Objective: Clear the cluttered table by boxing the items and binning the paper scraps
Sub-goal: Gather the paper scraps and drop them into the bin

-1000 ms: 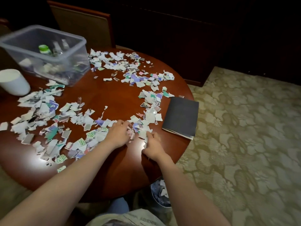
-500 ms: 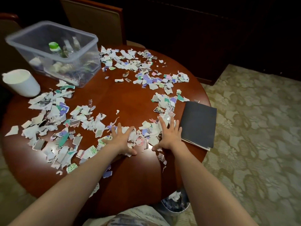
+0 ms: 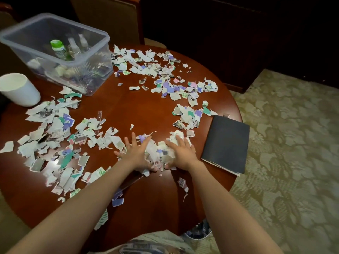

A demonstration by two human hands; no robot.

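Torn paper scraps cover the round wooden table [image 3: 128,110] in patches: a wide spread at the left [image 3: 53,136], another at the back [image 3: 165,76]. A small heap of scraps [image 3: 157,153] lies near the front edge. My left hand [image 3: 134,153] and my right hand [image 3: 181,153] lie flat on either side of this heap, fingers spread, pressing against it. A bin [image 3: 199,230] with scraps inside shows under the table's front edge. The clear plastic box [image 3: 88,70] at the back left holds a green-capped bottle [image 3: 57,47] and other items.
A dark notebook [image 3: 227,143] lies at the table's right edge, overhanging slightly. A white cup [image 3: 18,88] stands at the far left. A chair [image 3: 110,19] is behind the table. Patterned carpet [image 3: 293,143] lies to the right.
Both hands reached forward from the table's front edge, spread flat over the scraps, and have drawn closer together, bunching the paper into a heap between them.
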